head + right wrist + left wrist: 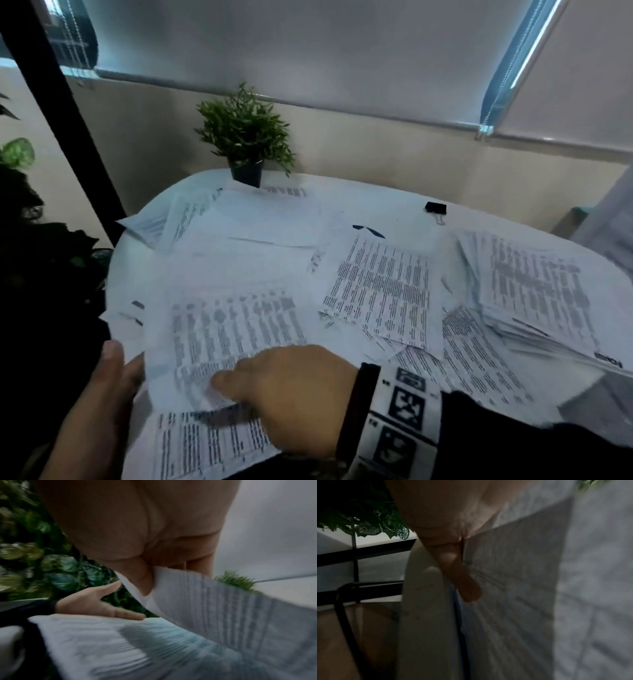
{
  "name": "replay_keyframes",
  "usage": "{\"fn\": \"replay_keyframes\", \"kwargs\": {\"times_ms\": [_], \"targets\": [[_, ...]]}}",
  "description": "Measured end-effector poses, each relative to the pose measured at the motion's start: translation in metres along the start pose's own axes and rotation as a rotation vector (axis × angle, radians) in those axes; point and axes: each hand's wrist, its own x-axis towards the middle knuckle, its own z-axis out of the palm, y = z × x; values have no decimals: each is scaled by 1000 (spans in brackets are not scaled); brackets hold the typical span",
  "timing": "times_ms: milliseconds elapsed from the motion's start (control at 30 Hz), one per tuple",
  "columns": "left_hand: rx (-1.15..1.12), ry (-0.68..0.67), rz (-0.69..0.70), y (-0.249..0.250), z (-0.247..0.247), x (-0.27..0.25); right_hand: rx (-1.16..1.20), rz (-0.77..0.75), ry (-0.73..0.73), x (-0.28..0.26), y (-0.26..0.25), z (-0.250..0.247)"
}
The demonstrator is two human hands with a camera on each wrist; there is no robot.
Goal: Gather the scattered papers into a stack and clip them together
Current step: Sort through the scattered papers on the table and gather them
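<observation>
Printed papers (380,287) lie scattered over a round white table (394,202). My right hand (222,387) reaches across at the near edge and pinches the corner of one printed sheet (233,329). In the right wrist view that sheet (205,601) curls up from the thumb of my right hand (150,574). My left hand (116,363) is at the table's near left edge with its fingers straight against the papers, and the right wrist view shows the left hand (96,605) flat beside them. A black binder clip (435,208) lies at the far right of the table.
A small potted plant (245,144) stands at the table's far edge on some sheets. A thicker pile of papers (534,291) sits at the right. A black post (61,113) and dark foliage (20,212) stand to the left of the table.
</observation>
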Motion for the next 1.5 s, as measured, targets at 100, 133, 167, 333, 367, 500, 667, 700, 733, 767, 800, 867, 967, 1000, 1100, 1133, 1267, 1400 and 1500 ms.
{"fn": "replay_keyframes", "kwargs": {"times_ms": [100,133,167,333,367,500,667,700,733,767,800,867,967,1000,1100,1133,1267,1400,1500], "targets": [[115,67,83,-1,-2,-10,306,1,-34,9,2,-6],[193,91,143,-3,-5,-8,396,74,10,10,14,-10],[265,106,192,-5,-5,-6,431,180,75,10,32,-14],[358,163,356,-9,-24,6,-57,696,-87,1,119,-9],[351,148,364,-8,-24,7,-55,728,-116,2,125,-2],[320,50,295,-9,-25,4,-127,783,-64,12,126,10],[249,9,190,-14,-34,6,-179,702,-17,13,116,1],[233,13,181,-14,-33,6,-85,742,2,11,117,-6],[204,3,180,-14,-31,6,13,798,20,9,121,-13],[164,1,178,-13,-30,6,86,857,37,6,126,-21],[136,-4,181,-13,-31,7,119,910,95,2,130,-30],[108,8,189,-12,-28,8,70,949,321,-6,127,-48],[79,27,210,-5,-20,5,-100,687,495,-6,83,-52],[60,43,212,-5,-22,5,-71,532,436,-3,62,-45],[-15,81,167,-6,-17,7,52,137,131,11,0,-16],[-47,100,148,-7,-17,6,85,71,28,15,-12,-8],[106,53,270,-8,-13,2,258,-57,-97,24,-21,7],[164,103,416,-11,-24,6,355,306,262,25,17,-3],[283,112,606,-1,-19,3,546,496,479,23,48,-11]]}}
